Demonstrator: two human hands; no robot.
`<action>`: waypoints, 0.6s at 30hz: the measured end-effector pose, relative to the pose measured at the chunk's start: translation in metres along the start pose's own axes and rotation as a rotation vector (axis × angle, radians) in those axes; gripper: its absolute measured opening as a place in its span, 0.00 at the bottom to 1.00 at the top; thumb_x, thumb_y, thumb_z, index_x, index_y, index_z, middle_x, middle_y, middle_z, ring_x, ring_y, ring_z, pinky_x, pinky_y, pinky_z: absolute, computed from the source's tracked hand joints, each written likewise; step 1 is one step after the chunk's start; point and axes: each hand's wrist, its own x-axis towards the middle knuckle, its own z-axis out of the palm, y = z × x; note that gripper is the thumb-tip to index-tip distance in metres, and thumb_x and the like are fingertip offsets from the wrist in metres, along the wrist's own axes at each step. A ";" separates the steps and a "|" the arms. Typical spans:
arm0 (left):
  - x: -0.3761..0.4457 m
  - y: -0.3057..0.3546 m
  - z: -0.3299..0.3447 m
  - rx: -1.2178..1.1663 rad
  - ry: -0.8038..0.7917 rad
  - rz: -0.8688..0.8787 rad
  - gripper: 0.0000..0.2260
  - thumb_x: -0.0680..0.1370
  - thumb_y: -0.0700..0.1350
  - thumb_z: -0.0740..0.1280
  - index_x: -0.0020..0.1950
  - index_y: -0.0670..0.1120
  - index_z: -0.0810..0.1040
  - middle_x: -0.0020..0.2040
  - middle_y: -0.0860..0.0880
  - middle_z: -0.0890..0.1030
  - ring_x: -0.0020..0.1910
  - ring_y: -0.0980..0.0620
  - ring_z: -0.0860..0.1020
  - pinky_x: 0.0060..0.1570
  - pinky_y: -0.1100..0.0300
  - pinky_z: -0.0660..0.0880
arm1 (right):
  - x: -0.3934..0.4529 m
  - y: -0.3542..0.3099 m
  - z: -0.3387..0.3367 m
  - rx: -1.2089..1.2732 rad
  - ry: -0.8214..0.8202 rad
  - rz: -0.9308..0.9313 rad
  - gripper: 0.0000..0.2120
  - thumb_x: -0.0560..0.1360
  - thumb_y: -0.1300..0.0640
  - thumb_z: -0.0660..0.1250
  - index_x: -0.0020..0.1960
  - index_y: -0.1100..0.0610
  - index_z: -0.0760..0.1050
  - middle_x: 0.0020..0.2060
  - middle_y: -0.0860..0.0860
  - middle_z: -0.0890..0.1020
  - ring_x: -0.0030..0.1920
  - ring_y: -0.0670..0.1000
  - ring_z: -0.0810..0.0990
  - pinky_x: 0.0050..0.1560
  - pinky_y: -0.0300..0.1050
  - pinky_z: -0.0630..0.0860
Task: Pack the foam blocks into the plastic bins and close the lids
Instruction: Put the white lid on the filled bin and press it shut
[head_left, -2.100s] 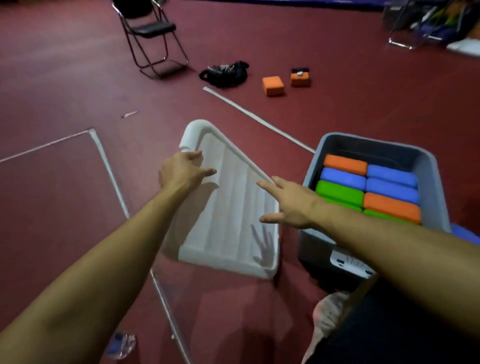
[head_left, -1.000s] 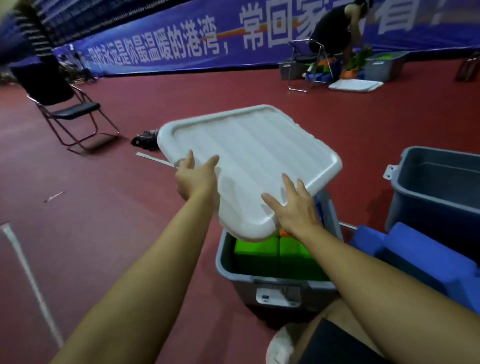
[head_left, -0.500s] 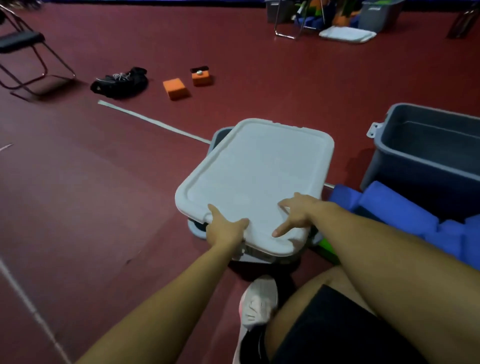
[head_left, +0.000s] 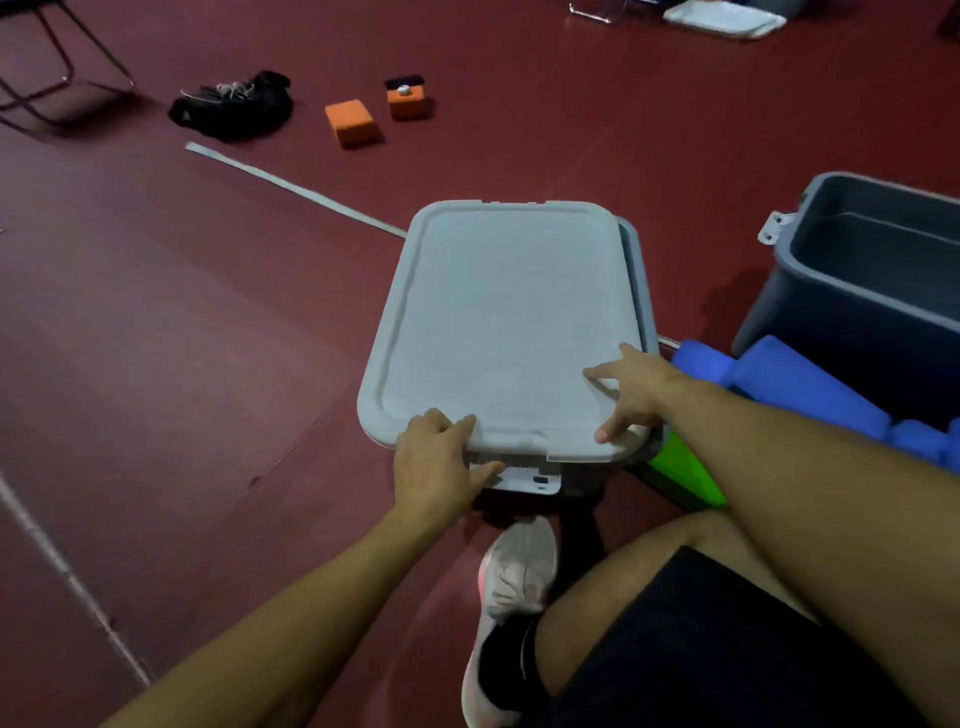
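A white lid (head_left: 504, 322) lies on top of the grey bin (head_left: 636, 280), shifted slightly left so the bin's right rim shows. My left hand (head_left: 436, 467) grips the lid's near left corner, thumb under the edge beside the white latch (head_left: 524, 478). My right hand (head_left: 631, 389) rests on the lid's near right corner with fingers spread. The blocks inside are hidden. Blue foam blocks (head_left: 800, 389) and a green block (head_left: 680, 473) lie on the floor to the right. A second grey bin (head_left: 878, 280) stands without a lid at the far right.
Two orange blocks (head_left: 353, 122) lie on the red floor beyond, one (head_left: 408, 101) with a small object on top. Black shoes (head_left: 234, 106) and a folding chair (head_left: 57, 67) stand at the back left. My shoe (head_left: 514, 587) and knee are close below the bin.
The lid has come down from being held in the air and now lies nearly square on the bin. Both hands have slid to its near edge.
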 end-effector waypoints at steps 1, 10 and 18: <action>0.004 -0.002 0.002 0.009 0.020 0.044 0.25 0.63 0.65 0.76 0.53 0.51 0.82 0.47 0.50 0.76 0.47 0.47 0.73 0.45 0.54 0.72 | 0.000 0.000 0.000 -0.005 -0.004 0.014 0.51 0.62 0.41 0.80 0.78 0.42 0.56 0.79 0.59 0.47 0.77 0.61 0.57 0.73 0.51 0.62; 0.023 -0.015 0.015 -0.111 -0.096 0.276 0.38 0.58 0.69 0.73 0.61 0.48 0.81 0.64 0.45 0.79 0.65 0.43 0.74 0.66 0.45 0.69 | -0.010 0.004 -0.004 -0.070 -0.093 0.119 0.50 0.68 0.49 0.78 0.80 0.45 0.50 0.76 0.56 0.59 0.71 0.59 0.65 0.61 0.48 0.73; 0.018 -0.020 0.023 0.149 -0.136 0.363 0.44 0.54 0.65 0.78 0.66 0.52 0.70 0.70 0.49 0.70 0.69 0.43 0.67 0.66 0.47 0.64 | -0.011 0.004 0.000 0.013 -0.112 0.103 0.48 0.72 0.53 0.76 0.80 0.49 0.47 0.75 0.57 0.61 0.71 0.60 0.64 0.65 0.49 0.70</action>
